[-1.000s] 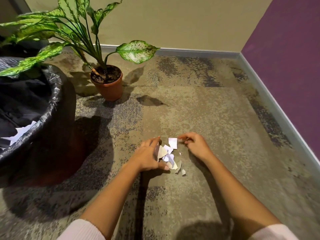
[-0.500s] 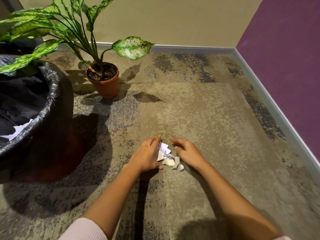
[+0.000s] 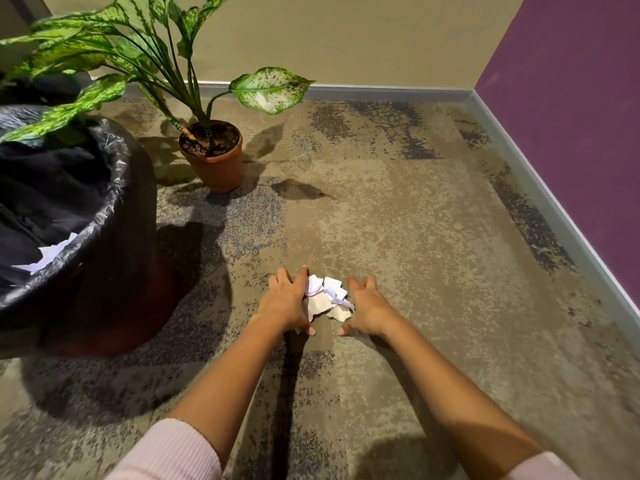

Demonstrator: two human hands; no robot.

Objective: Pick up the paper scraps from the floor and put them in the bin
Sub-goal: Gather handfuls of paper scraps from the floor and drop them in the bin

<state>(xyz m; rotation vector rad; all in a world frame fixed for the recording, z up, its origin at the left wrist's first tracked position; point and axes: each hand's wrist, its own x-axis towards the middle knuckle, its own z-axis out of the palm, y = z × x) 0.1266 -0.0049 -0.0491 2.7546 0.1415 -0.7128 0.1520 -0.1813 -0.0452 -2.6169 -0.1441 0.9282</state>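
The scraps (image 3: 325,299) lie in one small heap on the carpet (image 3: 398,237), near its middle and well apart from the walls, with the bin (image 3: 114,216) off to the left. The heap is flanked by both hands: the left hand (image 3: 285,301) is pressed against its left side and the right hand (image 3: 367,311) touches its right side. No paper is gripped yet — the fingers of both hands are spread loosely and laid along the floor, thumbs nearest the body, so a cupped wall is formed on either side.

The step in hand appears to be the gathering of the heap. It would be done well if the little-finger edges were kept flat on the pile of the carpet, so that thin pieces are not slipped over, and if the palms were closed under the heap before any lift. A firm squeeze is advised — loose corners may drop on the way to the bin. Both forearms are stretched forward and converge slightly.
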